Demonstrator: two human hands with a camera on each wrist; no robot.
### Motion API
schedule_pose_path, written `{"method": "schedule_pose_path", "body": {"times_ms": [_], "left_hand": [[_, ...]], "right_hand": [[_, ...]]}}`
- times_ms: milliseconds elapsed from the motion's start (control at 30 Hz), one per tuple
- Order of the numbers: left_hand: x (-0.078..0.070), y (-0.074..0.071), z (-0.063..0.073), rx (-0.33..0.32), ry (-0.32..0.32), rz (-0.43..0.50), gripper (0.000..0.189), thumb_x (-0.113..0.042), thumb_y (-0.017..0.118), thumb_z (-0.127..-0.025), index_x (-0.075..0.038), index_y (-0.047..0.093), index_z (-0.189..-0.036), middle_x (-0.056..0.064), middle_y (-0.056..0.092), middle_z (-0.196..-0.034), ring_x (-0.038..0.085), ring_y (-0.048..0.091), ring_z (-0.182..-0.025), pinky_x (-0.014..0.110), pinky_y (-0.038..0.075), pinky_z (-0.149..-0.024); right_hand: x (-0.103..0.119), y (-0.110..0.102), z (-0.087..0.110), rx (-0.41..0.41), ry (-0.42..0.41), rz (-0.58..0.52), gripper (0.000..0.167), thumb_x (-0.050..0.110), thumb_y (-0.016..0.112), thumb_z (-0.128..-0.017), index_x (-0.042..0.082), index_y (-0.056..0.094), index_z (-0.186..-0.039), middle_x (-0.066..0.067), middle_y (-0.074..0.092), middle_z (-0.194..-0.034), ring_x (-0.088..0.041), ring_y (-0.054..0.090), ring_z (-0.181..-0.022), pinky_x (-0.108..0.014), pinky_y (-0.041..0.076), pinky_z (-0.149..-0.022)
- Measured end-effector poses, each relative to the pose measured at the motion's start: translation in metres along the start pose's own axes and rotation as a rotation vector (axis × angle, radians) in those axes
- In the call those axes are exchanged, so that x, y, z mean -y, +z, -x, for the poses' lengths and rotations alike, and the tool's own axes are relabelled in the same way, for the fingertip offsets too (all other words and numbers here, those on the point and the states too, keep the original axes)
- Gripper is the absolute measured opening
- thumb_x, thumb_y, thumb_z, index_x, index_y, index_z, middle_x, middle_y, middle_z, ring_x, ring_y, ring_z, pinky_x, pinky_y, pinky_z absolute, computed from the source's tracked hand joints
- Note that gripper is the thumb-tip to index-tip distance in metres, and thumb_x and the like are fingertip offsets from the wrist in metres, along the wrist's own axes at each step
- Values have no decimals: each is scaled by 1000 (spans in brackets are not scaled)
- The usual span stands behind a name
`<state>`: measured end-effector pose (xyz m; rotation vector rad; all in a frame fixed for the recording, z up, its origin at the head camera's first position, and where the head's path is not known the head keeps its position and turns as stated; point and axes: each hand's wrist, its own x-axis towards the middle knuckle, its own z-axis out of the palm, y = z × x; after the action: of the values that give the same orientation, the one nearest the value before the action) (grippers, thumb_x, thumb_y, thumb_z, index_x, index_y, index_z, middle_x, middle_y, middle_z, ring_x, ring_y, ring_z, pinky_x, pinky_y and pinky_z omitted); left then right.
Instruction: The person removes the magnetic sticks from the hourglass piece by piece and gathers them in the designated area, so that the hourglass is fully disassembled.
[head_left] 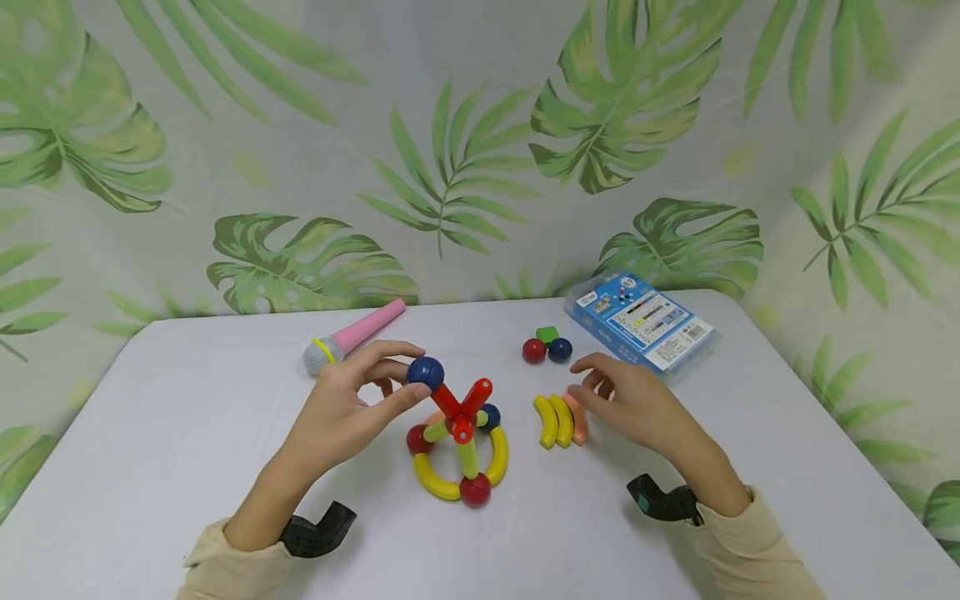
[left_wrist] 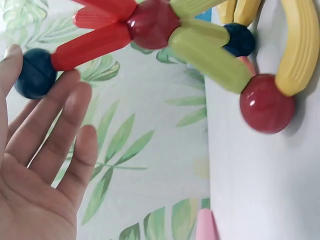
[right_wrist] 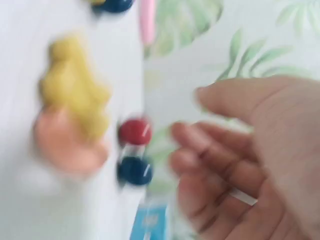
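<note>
My left hand (head_left: 348, 404) pinches a dark blue ball (head_left: 426, 372) between thumb and fingers. That ball sits at the end of a red stick (left_wrist: 92, 46), one of three that spread upward from a red centre ball (left_wrist: 154, 23). Below it, light green sticks (head_left: 468, 458) slope down to red and blue balls joined in a ring by curved yellow pieces (head_left: 437, 480). My right hand (head_left: 630, 404) hovers beside two curved yellow pieces (head_left: 556, 420) and orange curved pieces (head_left: 578, 418), its fingers loosely bent around nothing.
Behind the structure lie a loose red ball (head_left: 534, 350), a blue ball (head_left: 560, 350) and a green piece (head_left: 547, 334). A blue boxed package (head_left: 645, 321) rests at the back right. At the back left is a pink toy microphone (head_left: 367, 327). A leaf-print cloth hangs behind the table.
</note>
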<state>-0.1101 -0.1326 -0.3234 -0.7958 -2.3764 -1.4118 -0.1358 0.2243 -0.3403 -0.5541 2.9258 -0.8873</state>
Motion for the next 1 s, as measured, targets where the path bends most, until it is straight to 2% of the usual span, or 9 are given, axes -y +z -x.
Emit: {"method": "schedule_pose_path", "body": {"times_ms": [100,233,300,400,500,667,767,867,1000], "left_hand": [[3,7,1,-11,-59,62,34,-13,80,-91,-14,65,-121,-7,79,-98,13,65,-85,26,52,-76],[9,17,1,3,-168,215,36,-15,76,-94,-13,63,-128,-1,79,-109,17,70,-104,24,53,-82],[13,23,2,25,-171,261,38,-15,74,-95,-12,64,-132,2,78,-115,18,69,-113,26,54,-86],[18,34,4,82,-130,282,37,-14,71,-98,-10,66,-134,3,76,-121,17,68,-120,29,54,-100],[19,42,5,134,-87,315,36,-10,66,-100,-6,65,-136,5,74,-125,18,69,-119,31,52,-104],[15,49,7,141,-61,321,35,-5,66,-100,-5,65,-134,8,75,-120,17,71,-114,28,54,-101],[11,51,8,152,1,267,30,-4,66,-99,-5,68,-129,6,76,-115,16,72,-107,31,57,-97],[9,53,8,161,83,218,26,-2,66,-99,-5,70,-125,5,76,-113,16,72,-101,34,59,-92],[8,55,8,162,151,194,24,0,66,-98,-4,71,-121,6,76,-111,15,72,-98,32,60,-89]], "right_hand": [[25,6,1,-81,-153,-79,36,15,75,-96,10,65,-130,4,70,-100,-12,61,-87,-26,56,-71],[57,16,1,-93,-321,-178,46,14,76,-95,13,61,-138,3,70,-117,-9,63,-94,-25,59,-76],[68,20,1,-94,-362,-197,47,14,76,-95,12,61,-139,1,70,-122,-9,64,-95,-25,59,-77],[77,25,1,-109,-377,-201,41,13,76,-94,9,64,-134,-1,71,-120,-9,67,-95,-25,60,-79],[80,26,2,-123,-381,-196,37,11,77,-94,8,66,-129,-2,72,-118,-9,69,-93,-24,60,-79],[84,23,6,-157,-437,-210,48,10,79,-91,9,62,-136,-2,67,-130,-11,66,-106,-27,59,-83],[91,22,10,-172,-500,-186,58,13,79,-92,15,56,-146,0,59,-144,-15,59,-125,-34,57,-97],[98,24,14,-187,-562,-135,57,13,77,-94,20,56,-147,0,53,-150,-19,53,-136,-38,53,-105],[102,27,16,-229,-589,-116,52,9,78,-92,18,61,-140,-3,57,-146,-21,56,-132,-34,56,-100]]}}
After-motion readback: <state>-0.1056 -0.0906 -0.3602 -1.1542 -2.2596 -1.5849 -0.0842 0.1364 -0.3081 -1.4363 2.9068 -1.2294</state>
